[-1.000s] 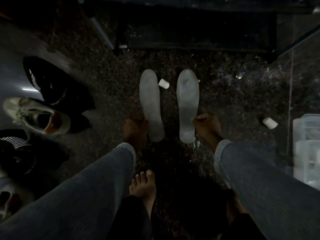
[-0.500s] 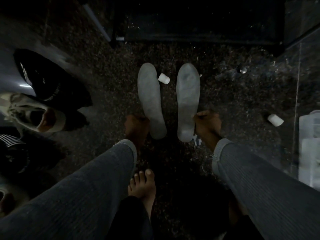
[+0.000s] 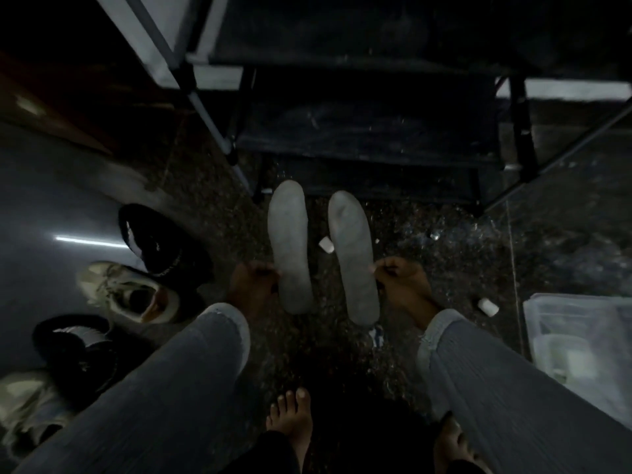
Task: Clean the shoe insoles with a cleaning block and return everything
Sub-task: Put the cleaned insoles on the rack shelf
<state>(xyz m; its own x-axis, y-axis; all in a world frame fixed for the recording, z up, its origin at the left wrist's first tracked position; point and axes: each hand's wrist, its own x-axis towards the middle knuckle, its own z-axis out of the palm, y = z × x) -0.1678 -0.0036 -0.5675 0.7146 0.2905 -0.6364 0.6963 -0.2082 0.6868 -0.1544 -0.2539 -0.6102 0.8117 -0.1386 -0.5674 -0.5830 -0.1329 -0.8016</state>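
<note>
Two pale grey insoles are held side by side over the dark speckled floor. My left hand [image 3: 253, 285] pinches the left insole [image 3: 290, 248] at its outer edge near the heel. My right hand [image 3: 403, 285] pinches the right insole [image 3: 354, 254] at its outer edge the same way. A small white cleaning block [image 3: 326, 244] lies on the floor between the two insoles. A second white block [image 3: 488, 306] lies on the floor to the right of my right wrist.
A dark shoe rack [image 3: 369, 131] stands just beyond the insoles. Shoes sit at the left: a black one [image 3: 160, 244], a cream sneaker [image 3: 130, 292], a black striped one [image 3: 78, 340]. A clear plastic box [image 3: 581, 336] is at the right. My bare feet [image 3: 290, 419] are below.
Both hands have lifted the insoles off the floor and toward the rack. The white block now shows lower between them. The camera has tilted up, revealing the rack.
</note>
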